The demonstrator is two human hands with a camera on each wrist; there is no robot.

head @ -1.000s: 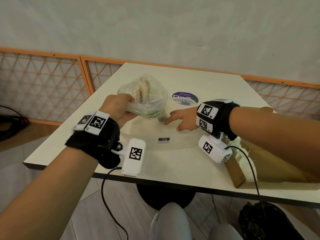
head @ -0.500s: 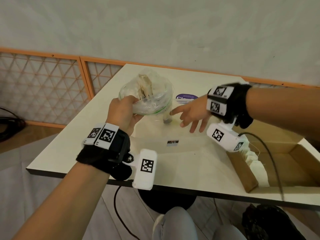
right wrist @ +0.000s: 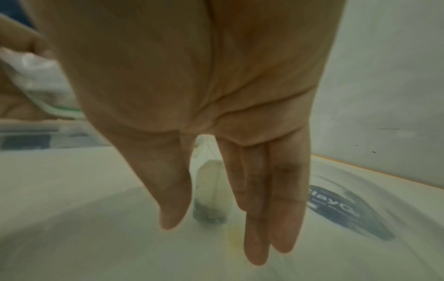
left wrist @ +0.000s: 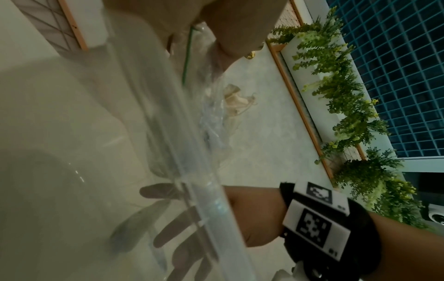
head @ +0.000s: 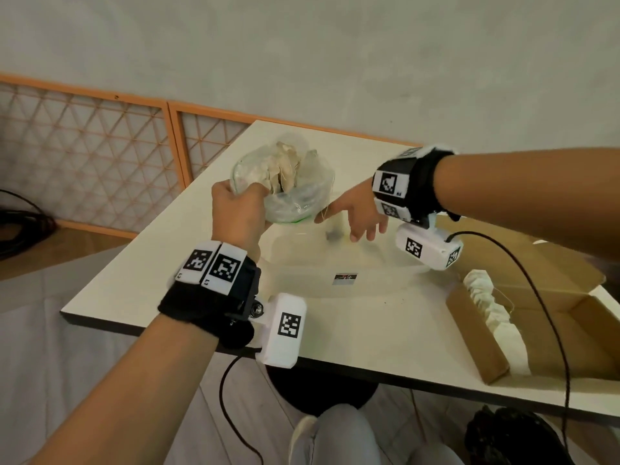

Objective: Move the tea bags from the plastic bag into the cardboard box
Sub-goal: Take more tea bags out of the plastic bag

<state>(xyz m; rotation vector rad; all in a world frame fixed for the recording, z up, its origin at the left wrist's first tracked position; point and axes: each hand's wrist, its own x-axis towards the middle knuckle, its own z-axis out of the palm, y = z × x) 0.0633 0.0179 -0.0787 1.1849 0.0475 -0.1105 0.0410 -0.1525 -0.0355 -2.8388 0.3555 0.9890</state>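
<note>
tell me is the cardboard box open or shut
Open: the cardboard box has its flaps folded out, and a row of white tea bags shows inside.

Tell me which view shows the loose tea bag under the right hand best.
The right wrist view: the tea bag lies on the table, framed between the straight fingers of the right hand, dark leaves visible. The head view gives only a blurred grey smudge. The left wrist view shows it dimly through plastic.
</note>
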